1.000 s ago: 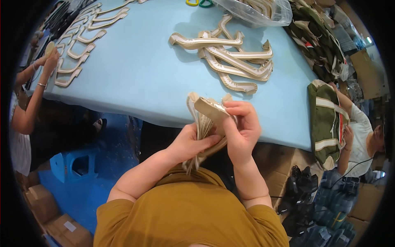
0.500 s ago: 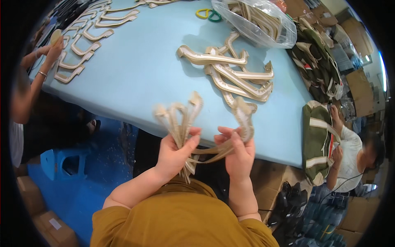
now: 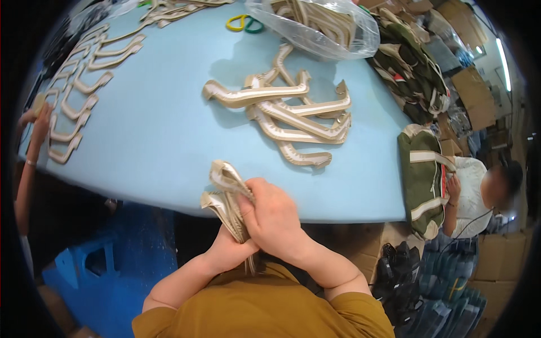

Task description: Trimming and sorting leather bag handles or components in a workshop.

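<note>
1. Pale-blue smooth-topped bench [image 3: 158, 141], filling most of my head view; boxes and stacked goods line the far right of the room.
2. Tangled pile of beige fabric strips with white centre bands [image 3: 298, 121], mid-bench. Strips cross one another; lifting one could drag its neighbours, their hooked ends being the likely cause.
3. Bundle of folded beige-and-white fabric strips [image 3: 228, 211], one end looped upward, held in front of the torso at the bench's near edge. I cannot tell whether it touches the cloth.
4. Left hand [image 3: 228, 252]: grip closed around the bundle's lower part, fingers largely hidden. Loosening here could let the strips fan out or slide floorward, since their lower ends hang free.
5. Right hand [image 3: 273, 217]: grip clamped over the bundle's upper part, crossing above the left. Squeezing hard could crease the bands; pulling sideways could draw a single strip loose.
6. Clear plastic bag [image 3: 365, 45], more strips inside, beyond the pile. Its slack mouth could snag a strip end.
7. Yellow-and-green-handled scissors [image 3: 235, 23], left of the bag, well apart from both hands; low risk, I judge.
8. Row of curved beige strips [image 3: 76, 116], bench's left side. A sweeping forearm could disorder their spacing.
</note>
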`<control>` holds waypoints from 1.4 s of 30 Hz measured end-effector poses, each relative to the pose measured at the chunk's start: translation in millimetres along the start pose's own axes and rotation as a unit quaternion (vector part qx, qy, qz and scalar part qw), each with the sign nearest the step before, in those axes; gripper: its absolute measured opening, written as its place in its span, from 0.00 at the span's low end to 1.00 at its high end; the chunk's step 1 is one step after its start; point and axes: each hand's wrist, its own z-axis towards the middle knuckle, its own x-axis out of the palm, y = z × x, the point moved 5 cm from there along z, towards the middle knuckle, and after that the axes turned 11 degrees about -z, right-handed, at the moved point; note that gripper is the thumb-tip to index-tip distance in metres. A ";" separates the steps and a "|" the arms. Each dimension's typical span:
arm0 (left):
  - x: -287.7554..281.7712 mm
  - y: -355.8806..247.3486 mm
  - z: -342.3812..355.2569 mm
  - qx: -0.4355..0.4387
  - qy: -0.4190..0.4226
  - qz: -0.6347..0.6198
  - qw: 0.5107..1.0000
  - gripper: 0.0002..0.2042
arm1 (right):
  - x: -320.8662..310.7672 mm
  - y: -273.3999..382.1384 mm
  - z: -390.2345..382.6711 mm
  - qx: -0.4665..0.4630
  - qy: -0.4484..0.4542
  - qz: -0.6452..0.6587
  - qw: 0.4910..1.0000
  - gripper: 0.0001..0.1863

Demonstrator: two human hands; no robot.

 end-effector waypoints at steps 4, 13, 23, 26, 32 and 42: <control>-5.2 1.7 11.1 -0.026 -0.049 -0.041 0.998 0.19 | -7.1 -1.8 18.1 0.004 -0.012 -0.015 1.000 0.08; -18.2 -0.6 30.1 -0.092 -0.086 -0.195 0.973 0.14 | -37.9 -3.8 66.1 -0.134 0.029 -0.071 0.988 0.12; -30.2 -43.3 27.3 0.023 -0.037 -0.299 0.953 0.10 | -44.6 -169.8 202.2 0.334 0.155 -0.328 0.870 0.27; -36.4 -47.4 21.5 0.002 -0.020 -0.313 0.949 0.10 | -49.6 -172.5 198.8 0.323 0.106 -0.302 0.890 0.26; -40.5 -73.3 10.9 0.045 -0.057 -0.270 0.960 0.10 | -66.3 -93.1 153.4 0.148 -0.149 -0.177 0.962 0.18; -30.2 -100.0 12.6 0.092 -0.182 -0.073 0.976 0.11 | -13.7 26.5 31.0 -0.152 -0.196 -0.207 0.946 0.11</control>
